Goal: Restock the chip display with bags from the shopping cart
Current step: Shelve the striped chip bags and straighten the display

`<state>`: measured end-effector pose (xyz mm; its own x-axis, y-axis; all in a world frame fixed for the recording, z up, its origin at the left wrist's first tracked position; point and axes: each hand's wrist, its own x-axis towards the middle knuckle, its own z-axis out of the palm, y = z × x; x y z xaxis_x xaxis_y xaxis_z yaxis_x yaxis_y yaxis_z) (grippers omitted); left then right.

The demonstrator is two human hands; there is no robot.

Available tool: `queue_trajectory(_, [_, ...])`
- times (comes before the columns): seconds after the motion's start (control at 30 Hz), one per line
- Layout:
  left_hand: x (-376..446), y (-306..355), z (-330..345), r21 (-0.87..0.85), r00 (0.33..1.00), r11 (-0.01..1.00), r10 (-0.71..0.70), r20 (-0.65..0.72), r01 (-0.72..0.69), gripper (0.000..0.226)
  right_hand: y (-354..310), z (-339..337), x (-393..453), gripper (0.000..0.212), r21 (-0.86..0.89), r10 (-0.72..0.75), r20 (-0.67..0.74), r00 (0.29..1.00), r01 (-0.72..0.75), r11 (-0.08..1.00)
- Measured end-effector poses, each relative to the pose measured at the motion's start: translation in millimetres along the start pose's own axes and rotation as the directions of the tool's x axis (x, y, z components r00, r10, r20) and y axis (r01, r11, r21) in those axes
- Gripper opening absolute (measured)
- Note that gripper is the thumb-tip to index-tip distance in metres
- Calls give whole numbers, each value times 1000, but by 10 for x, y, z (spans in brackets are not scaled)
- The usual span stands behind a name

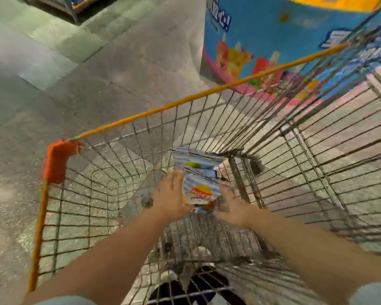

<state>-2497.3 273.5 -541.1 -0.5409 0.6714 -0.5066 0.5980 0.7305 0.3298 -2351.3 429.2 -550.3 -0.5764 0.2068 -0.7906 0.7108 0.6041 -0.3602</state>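
Colours from my end — the shopping cart [123, 194] is grey wire mesh with an orange rim and an orange-red corner cap. The chip bag [198, 183] has blue-white stripes and a yellow-red logo. The display box [273, 40] is bright blue, pink at the base, yellow on top — the floor [75, 73] is mottled grey.

Both bare forearms reach forward and down from the near edge, converging toward the middle of the view. The left hand [171, 195] lies palm down with fingers spread and fairly straight, pointing away to the far side. The right hand [233, 204] sits just to its right, also extended with loose fingers. Motion blur hides the fingertips; pale sleeve edges show at both near corners
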Motion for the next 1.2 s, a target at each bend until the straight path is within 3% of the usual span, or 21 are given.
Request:
queue_trajectory(0.17, [375, -210, 264, -88, 999, 996, 34, 26, -32, 112, 199, 204, 338, 85, -286, -194, -13, 981, 183, 941])
queue_trajectory(0.23, [444, -304, 430, -144, 999, 989, 42, 32, -37, 118, 251, 269, 460, 83, -319, -247, -39, 968, 222, 921])
queue_trajectory(0.37, [557, -373, 725, -297, 990, 953, -28, 136, 68, 123, 207, 276, 676, 89, -256, -232, -107, 967, 198, 946])
queue_trajectory(0.53, [586, -358, 825, -474, 978, 877, 21, 208, 82, 123, 73, 294, 655, 91, -158, -175, -186, 967, 146, 977])
queue_trajectory(0.63, [537, -418, 858, -463, 977, 882, 15, 212, 86, 121, -36, 189, 453, 90, -79, -163, -204, 965, 150, 986])
queue_trajectory(0.7, [308, -243, 517, -452, 981, 886, -16, 195, 104, 118, -164, 101, 296, 91, -42, -152, -219, 964, 146, 988])
queue_trajectory(0.8, [100, -173, 236, -448, 990, 889, -42, 135, 98, 100, -379, -17, 38, 98, 19, -132, -311, 941, 145, 989])
queue_trajectory(0.9, [-75, -124, -128, -424, 996, 906, 24, 84, 14, 100, -600, -128, -281, 94, 140, -104, -434, 895, 181, 973])
queue_trajectory(1.07, [-357, -23, -813, -132, 974, 967, 208, -95, -219, 84, -1075, -274, -958, 87, 283, -1, -682, 732, 265, 922])
queue_trajectory(1.2, [-602, 171, -1305, -238, 913, 883, 373, -165, -404, 92, -1337, -335, -1489, 85, 339, 96, -828, 553, 355, 871])
